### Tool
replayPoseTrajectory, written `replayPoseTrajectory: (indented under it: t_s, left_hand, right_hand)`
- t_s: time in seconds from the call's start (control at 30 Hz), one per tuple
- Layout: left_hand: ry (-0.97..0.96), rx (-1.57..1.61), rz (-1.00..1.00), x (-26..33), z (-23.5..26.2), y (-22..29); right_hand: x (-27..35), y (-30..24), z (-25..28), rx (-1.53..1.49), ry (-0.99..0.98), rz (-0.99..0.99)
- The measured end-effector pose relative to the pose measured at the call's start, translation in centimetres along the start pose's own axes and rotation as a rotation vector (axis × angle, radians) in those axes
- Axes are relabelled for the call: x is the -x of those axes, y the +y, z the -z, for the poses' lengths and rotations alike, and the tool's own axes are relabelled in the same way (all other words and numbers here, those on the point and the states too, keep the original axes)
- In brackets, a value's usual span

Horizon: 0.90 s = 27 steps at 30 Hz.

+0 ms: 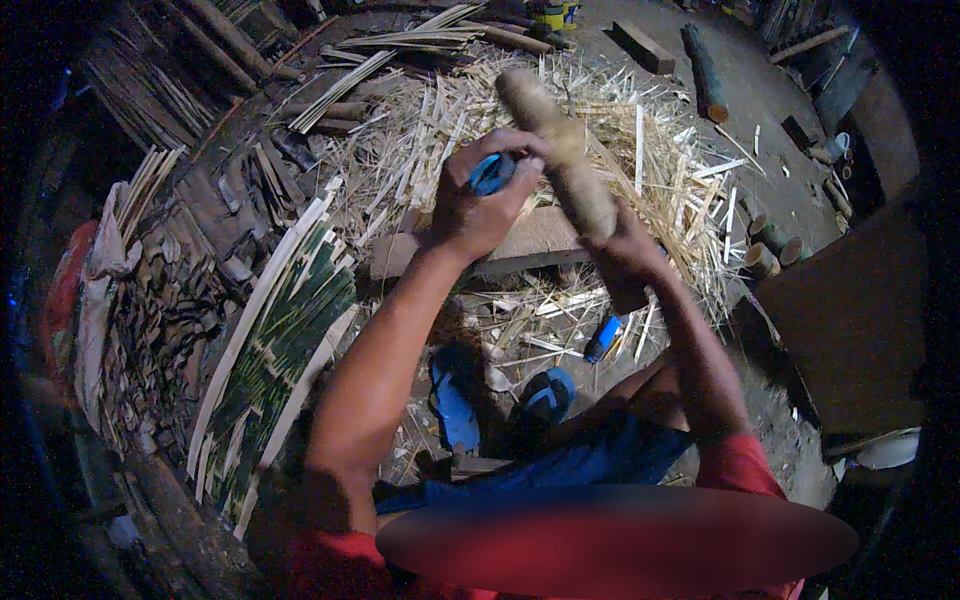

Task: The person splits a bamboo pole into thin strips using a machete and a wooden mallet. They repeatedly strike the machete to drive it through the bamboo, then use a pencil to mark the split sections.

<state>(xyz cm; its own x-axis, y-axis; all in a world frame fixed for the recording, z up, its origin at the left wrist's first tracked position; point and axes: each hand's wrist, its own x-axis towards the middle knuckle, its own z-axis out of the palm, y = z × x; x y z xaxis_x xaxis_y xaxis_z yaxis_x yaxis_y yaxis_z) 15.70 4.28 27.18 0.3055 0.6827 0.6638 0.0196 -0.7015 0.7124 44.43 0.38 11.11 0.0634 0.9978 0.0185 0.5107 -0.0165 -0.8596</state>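
Note:
My right hand (625, 255) is wrapped round the lower end of a thick wooden club (580, 185), which narrows at its middle and tilts up to the left. The club is slightly blurred. My left hand (485, 205) is closed round a blue, curved, handle-like thing (492, 173), mostly hidden by the fingers, so I cannot tell its kind. Its fingertips come close to the club's middle; whether they touch it is unclear. Below both hands lies a wooden block (530, 240) among pale shavings.
Split bamboo strips (285, 350) lie to the left, beside a heap of dark dry scraps (165, 300). Shavings (430, 130) spread beyond the block. Cut bamboo pieces (762, 260) and a brown board (850, 320) are at the right. Blue sandals (455, 405) and a blue object (603, 338) are below.

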Motion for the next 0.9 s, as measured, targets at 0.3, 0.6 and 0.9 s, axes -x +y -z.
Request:
replayPoseTrajectory:
  t_s: [0.3, 0.6, 0.9]
  left_hand:
    - [0.132, 0.240, -0.005, 8.1, 7.8, -1.0]
    - [0.372, 0.132, 0.526, 5.1, 13.9, -5.0]
    - [0.723, 0.669, 0.403, 14.9, 25.3, -7.7]
  right_hand:
    - [-2.8, -8.6, 3.5, -0.107, 0.141, -0.102]
    - [3.7, 0.3, -16.8, -0.172, -0.560, 0.004]
    - [-4.0, -7.0, -1.9, -0.469, 0.310, -0.242]
